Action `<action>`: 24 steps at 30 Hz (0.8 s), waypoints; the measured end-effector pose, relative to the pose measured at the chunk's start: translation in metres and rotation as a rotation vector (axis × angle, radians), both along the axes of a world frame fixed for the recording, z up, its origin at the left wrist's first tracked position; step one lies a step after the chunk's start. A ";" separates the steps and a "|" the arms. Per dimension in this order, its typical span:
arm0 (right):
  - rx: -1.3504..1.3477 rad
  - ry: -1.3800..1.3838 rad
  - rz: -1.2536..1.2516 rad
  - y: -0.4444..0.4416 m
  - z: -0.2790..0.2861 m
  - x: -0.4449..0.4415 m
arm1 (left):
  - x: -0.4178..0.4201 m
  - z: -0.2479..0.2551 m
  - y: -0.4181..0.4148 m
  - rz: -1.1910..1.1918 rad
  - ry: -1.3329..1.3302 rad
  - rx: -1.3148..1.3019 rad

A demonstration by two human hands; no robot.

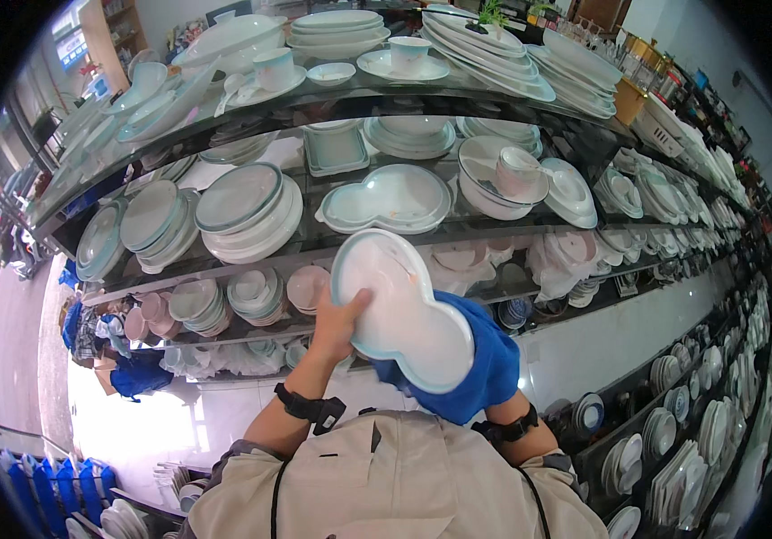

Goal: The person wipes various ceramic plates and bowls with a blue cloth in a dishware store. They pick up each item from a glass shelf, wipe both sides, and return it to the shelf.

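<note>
A white gourd-shaped ceramic dish [396, 303] with a pale blue rim is held up in front of my chest. My left hand [339, 320] grips its left edge, the thumb lying on the inner face. A blue cloth [487, 357] hangs behind and to the right of the dish. My right hand is hidden under the cloth and behind the dish; only the forearm shows. Just beyond, a similar gourd-shaped dish [393, 195] lies on the middle shelf, between stacked round plates [248, 212] and a white bowl [500, 182] with a small cup in it.
A dark upper shelf [359, 101] carries oval plates [480, 54], cups on saucers and bowls. Lower shelves hold stacked bowls [200, 303] and plastic-wrapped ware [564, 263]. More shelves of plates [659, 431] stand close on the right. Blue bags [66, 488] are at the lower left.
</note>
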State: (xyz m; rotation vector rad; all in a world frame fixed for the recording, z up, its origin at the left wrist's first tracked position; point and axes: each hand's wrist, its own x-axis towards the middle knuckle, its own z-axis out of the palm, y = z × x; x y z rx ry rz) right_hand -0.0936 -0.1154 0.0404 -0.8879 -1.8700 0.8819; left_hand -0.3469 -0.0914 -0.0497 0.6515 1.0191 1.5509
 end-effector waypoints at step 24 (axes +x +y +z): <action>-0.080 -0.306 0.276 0.050 -0.028 -0.005 | -0.045 0.034 0.051 0.209 0.295 0.058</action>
